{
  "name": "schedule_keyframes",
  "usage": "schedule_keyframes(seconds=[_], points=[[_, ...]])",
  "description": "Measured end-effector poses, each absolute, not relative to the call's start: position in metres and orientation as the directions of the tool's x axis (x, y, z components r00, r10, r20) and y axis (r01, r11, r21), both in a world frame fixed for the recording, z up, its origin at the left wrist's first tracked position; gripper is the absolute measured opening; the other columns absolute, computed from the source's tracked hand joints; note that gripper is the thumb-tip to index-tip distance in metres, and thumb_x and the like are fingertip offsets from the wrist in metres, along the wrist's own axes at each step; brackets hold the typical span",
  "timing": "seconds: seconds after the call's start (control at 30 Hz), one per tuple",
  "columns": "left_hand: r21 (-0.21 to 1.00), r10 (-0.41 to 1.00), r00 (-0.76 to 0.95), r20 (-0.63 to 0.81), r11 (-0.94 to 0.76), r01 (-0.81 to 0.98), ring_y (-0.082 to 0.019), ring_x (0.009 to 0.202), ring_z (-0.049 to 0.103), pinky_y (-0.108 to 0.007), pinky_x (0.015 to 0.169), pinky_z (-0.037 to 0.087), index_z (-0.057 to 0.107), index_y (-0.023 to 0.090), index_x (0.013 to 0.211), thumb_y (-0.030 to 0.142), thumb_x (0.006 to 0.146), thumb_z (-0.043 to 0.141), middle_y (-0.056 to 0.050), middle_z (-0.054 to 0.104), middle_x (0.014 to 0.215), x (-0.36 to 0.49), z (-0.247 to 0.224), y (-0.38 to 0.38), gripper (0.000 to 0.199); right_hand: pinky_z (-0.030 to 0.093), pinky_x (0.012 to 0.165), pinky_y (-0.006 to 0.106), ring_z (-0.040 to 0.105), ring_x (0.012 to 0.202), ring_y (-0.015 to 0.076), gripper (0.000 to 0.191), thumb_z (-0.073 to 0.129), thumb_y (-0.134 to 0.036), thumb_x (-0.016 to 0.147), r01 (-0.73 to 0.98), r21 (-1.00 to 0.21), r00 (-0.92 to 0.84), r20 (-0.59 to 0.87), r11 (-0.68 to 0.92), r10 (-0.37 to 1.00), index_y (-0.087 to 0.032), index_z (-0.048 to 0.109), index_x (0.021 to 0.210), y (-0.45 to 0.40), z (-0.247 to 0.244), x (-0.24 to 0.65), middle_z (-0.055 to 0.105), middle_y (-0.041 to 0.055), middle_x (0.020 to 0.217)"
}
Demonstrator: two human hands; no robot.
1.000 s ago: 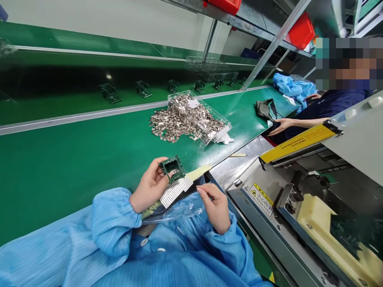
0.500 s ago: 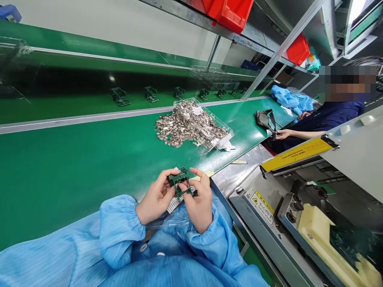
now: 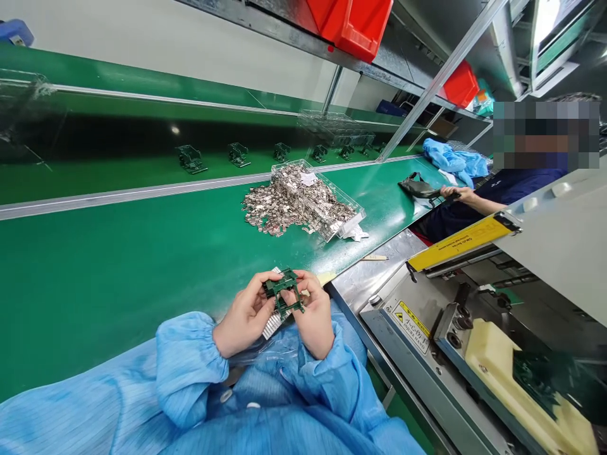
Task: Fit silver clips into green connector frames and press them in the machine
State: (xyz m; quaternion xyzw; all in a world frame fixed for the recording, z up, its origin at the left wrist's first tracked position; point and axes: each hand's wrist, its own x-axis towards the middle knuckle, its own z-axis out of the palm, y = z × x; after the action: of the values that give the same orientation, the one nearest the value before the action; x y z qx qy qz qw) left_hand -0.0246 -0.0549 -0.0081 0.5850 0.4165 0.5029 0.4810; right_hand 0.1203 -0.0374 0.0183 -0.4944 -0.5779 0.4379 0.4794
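Between my two hands, above the near edge of the green table, is a green plastic frame [image 3: 283, 292] with open gaps in it. My left hand [image 3: 245, 316] grips its left side, thumb in front and fingers behind. My right hand [image 3: 313, 316] closes on its right side, the thumb reaching into the opening. Whether a small part sits under that thumb I cannot tell. Below the frame, partly covered by my hands, lies a pale ribbed object [image 3: 272, 326]. Farther off, small metal pieces [image 3: 270, 208] are heaped on the table and spill from a tilted clear plastic tray [image 3: 348, 221].
Several similar green frames [image 3: 190, 159] stand in a row on the dark green belt behind. To my right is a machine with a hand-injury warning label [image 3: 411, 325]. A co-worker's hand [image 3: 462, 193] holds a dark bag [image 3: 420, 187]. Red bins [image 3: 353, 28] sit on the overhead shelf.
My right index finger, raised before, has come down onto the frame. The co-worker's hand has shifted with the bag's strap. The view has moved slightly.
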Motion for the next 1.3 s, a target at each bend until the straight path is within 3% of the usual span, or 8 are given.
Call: schedule_keyframes(seconds=[0.23,0.43,0.57,0.77,0.87,0.97,1.07,1.3], points=[[0.981,0.974,0.155,0.162,-0.143,-0.127,-0.016,0.097,0.059,-0.027,0.084,0.05,0.044,0.022,0.119,0.026,0.09,0.054,-0.006,0.06,0.109,-0.025,0.004,-0.054,0.031,0.05,0.076,0.033,0.06,0.097,0.0235,0.025,0.07,-0.042,0.079,-0.039,-0.998,-0.122,0.049,0.045,0.991,-0.019,0.059,0.077,-0.041,0.024,0.143,0.063,0.0097,0.109],[0.992,0.968,0.216,0.129,-0.125,-0.031,-0.019,0.106,0.059,-0.031,0.091,0.049,0.044,0.02,0.121,0.028,0.089,0.052,-0.009,0.058,0.117,-0.024,0.017,-0.055,0.034,0.046,0.092,0.037,0.041,0.13,0.0283,0.066,0.074,-0.042,0.079,0.158,-0.898,-0.344,0.339,0.41,0.876,-0.025,0.046,0.136,-0.05,0.041,0.172,0.045,0.0101,0.143],[0.971,0.916,0.374,0.143,-0.203,0.126,-0.023,0.103,0.061,-0.034,0.09,0.051,0.05,0.02,0.121,0.032,0.089,0.052,-0.011,0.06,0.118,-0.02,0.045,-0.065,0.034,0.042,0.1,0.039,0.049,0.122,0.0262,0.069,0.074,-0.047,0.079,0.219,-0.808,-0.389,0.441,0.547,0.809,-0.023,0.046,0.137,-0.061,0.059,0.179,0.054,0.0108,0.134],[0.942,0.725,0.688,-0.011,-0.223,0.251,-0.025,0.09,0.069,-0.035,0.078,0.059,0.045,0.033,0.136,0.034,0.08,0.065,-0.007,0.069,0.111,0.004,0.094,-0.042,0.059,0.049,0.092,0.035,0.062,0.103,0.0245,0.07,0.077,-0.059,0.069,0.205,-0.775,-0.141,0.582,0.598,0.801,-0.022,0.057,0.125,-0.108,0.078,0.232,0.065,0.0097,0.114],[0.912,0.646,0.762,0.045,-0.338,0.233,-0.027,0.099,0.067,-0.037,0.083,0.058,0.049,0.031,0.133,0.039,0.081,0.063,-0.008,0.066,0.12,0.06,0.11,-0.019,0.054,0.051,0.091,0.04,0.062,0.104,0.0274,0.072,0.076,-0.062,0.069,0.266,-0.793,0.255,0.606,0.547,0.754,-0.025,0.055,0.127,-0.149,0.081,0.283,0.062,0.0103,0.119],[0.83,0.524,0.825,0.21,-0.542,0.133,-0.027,0.111,0.062,-0.04,0.095,0.052,0.056,0.024,0.125,0.043,0.083,0.059,-0.009,0.061,0.129,0.14,0.121,-0.017,0.046,0.048,0.096,0.042,0.059,0.11,0.0262,0.068,0.078,-0.052,0.072,0.411,-0.757,0.694,0.621,0.508,0.364,-0.025,0.052,0.129,-0.19,0.08,0.339,0.057,0.0087,0.126],[0.741,0.408,0.839,0.36,-0.671,0.008,-0.029,0.125,0.052,-0.042,0.105,0.044,0.049,0.018,0.132,0.043,0.081,0.062,-0.013,0.054,0.138,0.22,0.127,-0.023,0.059,0.04,0.104,0.046,0.053,0.117,0.0257,0.063,0.081,-0.035,0.072,0.504,-0.768,0.82,0.569,0.394,0.061,-0.022,0.054,0.127,-0.217,0.078,0.389,0.056,0.0084,0.128],[0.832,0.419,0.872,0.252,-0.554,0.026,-0.034,0.119,0.056,-0.047,0.102,0.045,0.033,0.009,0.143,0.039,0.069,0.075,-0.022,0.057,0.129,0.312,0.129,-0.033,0.09,0.042,0.103,0.049,0.055,0.117,0.0297,0.069,0.079,-0.039,0.069,0.525,-0.835,0.798,0.55,0.163,0.245,-0.015,0.052,0.127,-0.22,0.077,0.433,0.059,0.0157,0.126]])
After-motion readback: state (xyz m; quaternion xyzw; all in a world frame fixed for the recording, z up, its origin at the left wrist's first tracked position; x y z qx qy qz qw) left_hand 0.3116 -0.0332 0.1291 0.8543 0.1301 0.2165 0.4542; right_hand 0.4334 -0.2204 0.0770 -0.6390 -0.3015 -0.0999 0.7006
